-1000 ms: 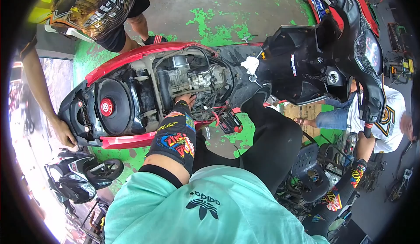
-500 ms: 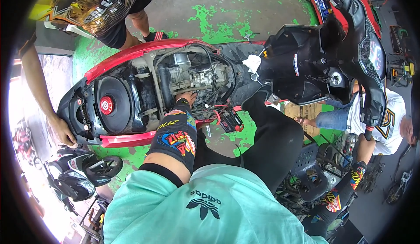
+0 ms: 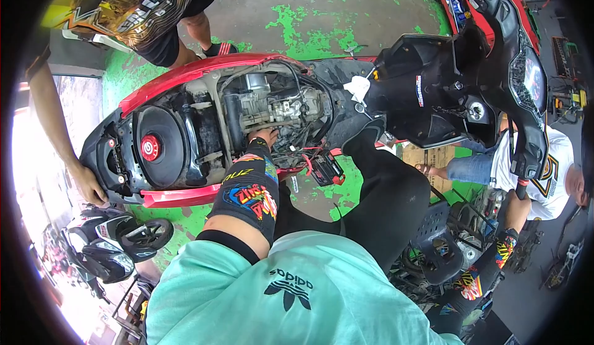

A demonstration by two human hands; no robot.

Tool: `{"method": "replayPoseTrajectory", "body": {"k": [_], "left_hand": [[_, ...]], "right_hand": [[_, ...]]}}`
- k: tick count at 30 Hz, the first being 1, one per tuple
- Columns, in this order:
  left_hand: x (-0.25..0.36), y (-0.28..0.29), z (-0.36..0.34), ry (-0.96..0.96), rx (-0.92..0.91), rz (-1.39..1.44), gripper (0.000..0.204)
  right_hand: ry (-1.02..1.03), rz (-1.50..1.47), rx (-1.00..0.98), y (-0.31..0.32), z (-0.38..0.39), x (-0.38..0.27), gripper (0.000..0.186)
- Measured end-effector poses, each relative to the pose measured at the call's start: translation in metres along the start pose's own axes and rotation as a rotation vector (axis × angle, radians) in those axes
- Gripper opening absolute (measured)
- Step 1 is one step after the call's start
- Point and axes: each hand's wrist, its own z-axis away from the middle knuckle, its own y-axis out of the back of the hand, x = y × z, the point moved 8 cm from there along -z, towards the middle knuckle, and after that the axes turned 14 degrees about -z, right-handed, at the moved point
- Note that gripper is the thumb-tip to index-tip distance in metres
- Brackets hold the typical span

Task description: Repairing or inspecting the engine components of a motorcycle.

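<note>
A red and black scooter (image 3: 179,63) lies across my view with its seat off, exposing the engine (image 3: 272,107) and a round black tank top with a red cap (image 3: 150,148). My left hand (image 3: 263,136) reaches in beside the engine, its fingertips hidden among hoses and parts. A battery (image 3: 325,170) with red leads rests by the near side. At the right, my right hand (image 3: 520,190) is wrapped round the handlebar grip (image 3: 525,170). A white scrap (image 3: 356,88) sits on the floorboard.
A co-worker's hand (image 3: 91,189) holds the scooter's tail at left. Another person (image 3: 550,159) in a white shirt is at right. Also around: a parked scooter (image 3: 105,246), a black perforated seat (image 3: 433,240), a red tool cabinet (image 3: 458,8) and a cardboard piece (image 3: 424,156).
The scooter and scene have shifted very slightly upward in the view. Both my hands remain at their places, on the engine area and the handlebar.
</note>
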Motion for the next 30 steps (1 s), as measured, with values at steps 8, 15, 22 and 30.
{"method": "replayPoseTrajectory", "body": {"k": [8,15,22,30], "left_hand": [[0.003,0.005,-0.004,-0.05,0.073,-0.068,0.025],[0.001,0.003,-0.007,-0.049,0.024,-0.026,0.025],[-0.002,0.008,-0.014,-0.052,0.031,-0.036,0.024],[-0.004,0.01,-0.02,-0.051,-0.094,0.035,0.021]], "right_hand": [[0.023,0.032,0.016,0.001,-0.002,0.002,0.031],[0.105,-0.004,0.07,0.003,0.002,-0.006,0.028],[-0.002,0.01,0.02,0.0,0.005,-0.006,0.032],[0.036,0.019,0.015,0.001,0.0,0.0,0.033]]}}
